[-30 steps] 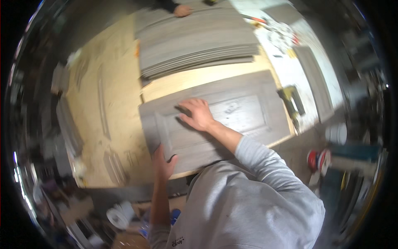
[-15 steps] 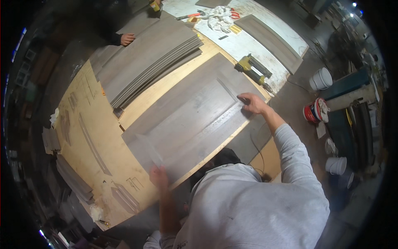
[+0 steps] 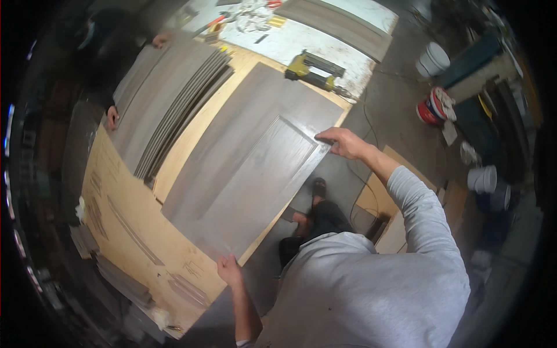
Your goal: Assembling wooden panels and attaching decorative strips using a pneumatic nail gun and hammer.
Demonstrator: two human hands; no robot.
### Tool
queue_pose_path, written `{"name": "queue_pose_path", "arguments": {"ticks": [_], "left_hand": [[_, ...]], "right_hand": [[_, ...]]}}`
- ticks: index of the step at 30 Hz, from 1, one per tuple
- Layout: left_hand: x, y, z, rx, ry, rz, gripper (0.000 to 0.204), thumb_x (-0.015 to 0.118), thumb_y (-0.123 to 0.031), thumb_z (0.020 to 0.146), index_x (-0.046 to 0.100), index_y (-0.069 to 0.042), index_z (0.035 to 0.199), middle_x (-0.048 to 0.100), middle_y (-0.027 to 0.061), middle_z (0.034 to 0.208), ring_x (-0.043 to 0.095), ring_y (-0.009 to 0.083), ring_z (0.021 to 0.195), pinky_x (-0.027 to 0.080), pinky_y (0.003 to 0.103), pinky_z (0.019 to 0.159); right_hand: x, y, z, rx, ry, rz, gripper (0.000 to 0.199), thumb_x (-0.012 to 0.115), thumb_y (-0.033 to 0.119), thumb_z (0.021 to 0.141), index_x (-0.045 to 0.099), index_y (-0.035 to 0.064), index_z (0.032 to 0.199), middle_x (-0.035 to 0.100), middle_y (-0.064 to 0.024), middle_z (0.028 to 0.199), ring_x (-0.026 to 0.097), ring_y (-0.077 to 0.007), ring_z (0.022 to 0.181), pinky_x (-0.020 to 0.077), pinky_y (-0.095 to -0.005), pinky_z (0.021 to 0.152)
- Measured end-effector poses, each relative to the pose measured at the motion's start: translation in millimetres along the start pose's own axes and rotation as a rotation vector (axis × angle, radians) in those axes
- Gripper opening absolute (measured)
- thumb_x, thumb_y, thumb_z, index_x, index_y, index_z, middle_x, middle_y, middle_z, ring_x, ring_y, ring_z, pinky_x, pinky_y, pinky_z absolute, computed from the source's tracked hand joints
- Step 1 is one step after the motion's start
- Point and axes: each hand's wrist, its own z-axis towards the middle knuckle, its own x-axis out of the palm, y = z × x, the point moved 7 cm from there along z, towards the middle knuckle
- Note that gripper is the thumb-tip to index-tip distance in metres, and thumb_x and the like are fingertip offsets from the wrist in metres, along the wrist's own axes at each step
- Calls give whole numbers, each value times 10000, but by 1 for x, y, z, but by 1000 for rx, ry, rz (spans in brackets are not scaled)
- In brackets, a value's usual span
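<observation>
A grey-brown cabinet door (image 3: pixel 232 180) with a moulded rectangular frame lies flat on the plywood worktop, along its near edge. My left hand (image 3: pixel 230 271) is closed on its near left corner, fingers pinched at the edge. On the near right side, my right hand (image 3: pixel 345 142) grips the door's edge beside the moulding, thumb and fingers curled round it; the fingertips underneath are hidden. Past the far right end of the door rests a yellow-green and black nail gun (image 3: pixel 313 71).
A stack of similar panels (image 3: pixel 165 110) stands beyond the door, with a co-worker's hands (image 3: pixel 112 117) at its far side. Thin wood strips (image 3: pixel 134 232) lie on the plywood (image 3: pixel 125 197). A white table (image 3: pixel 243 40) holds rags and another panel (image 3: pixel 336 26). Buckets (image 3: pixel 433 60) stand right.
The view has turned, so the table and stack sit further left. My left hand now holds the door's near left corner. Both co-worker's hands are now on the stack; the yellow thing one held is gone.
</observation>
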Motion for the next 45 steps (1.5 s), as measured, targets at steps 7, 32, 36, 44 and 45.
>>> {"name": "queue_pose_path", "arguments": {"ticks": [7,32,36,44,45], "left_hand": [[-12,-10,-19,-86,48,-51,458,709,-91,943,516,84,1320,606,109,1045,599,162,959,507,301,838],[450,-361,-59,1724,1054,617,382,760,-232,857,641,-101,1196,579,101,1102,564,296,1120,309,584,1128],[447,-362,-56,1748,1008,593,378,762,-211,833,643,-107,1176,572,97,1076,567,295,1116,311,578,1125],[446,-363,-51,1725,982,571,356,754,-211,812,658,-115,1141,573,87,1059,578,292,1108,302,578,1134],[446,-363,-51,1725,984,563,352,753,-213,811,664,-115,1136,574,84,1052,580,290,1104,301,579,1135]], "right_hand": [[-1,-3,-42,172,-175,191,715,763,49,780,529,115,1453,617,-178,1341,544,-371,1285,437,-444,1109],[108,24,-75,918,-1387,534,481,768,75,861,653,33,1326,598,-79,1153,612,-170,860,535,-301,783],[110,25,-71,912,-1392,534,484,772,65,854,655,31,1323,594,-77,1154,607,-161,864,539,-293,782],[115,22,-66,859,-1388,516,484,761,43,861,645,22,1331,588,-83,1148,611,-167,880,556,-292,779],[115,21,-66,862,-1386,526,482,761,44,863,644,21,1330,587,-86,1148,614,-169,884,559,-291,780]]}}
